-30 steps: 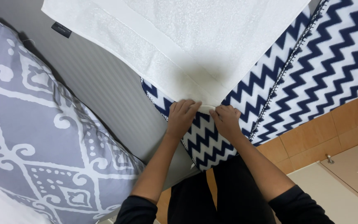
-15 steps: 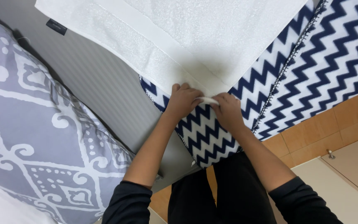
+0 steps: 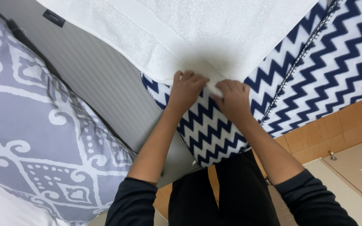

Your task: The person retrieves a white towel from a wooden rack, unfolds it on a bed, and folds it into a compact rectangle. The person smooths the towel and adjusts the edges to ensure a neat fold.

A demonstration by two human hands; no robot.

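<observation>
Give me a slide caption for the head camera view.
Left hand and right hand pinch a white towel corner over chevron fabric.

Both arms wear dark, near-black long sleeves, the left sleeve [image 3: 133,201] and the right sleeve [image 3: 311,201] pushed up so the forearms are bare. The left hand [image 3: 186,90] and right hand [image 3: 233,100] carry no gloves. Black trousers [image 3: 227,196] cover the legs.
</observation>
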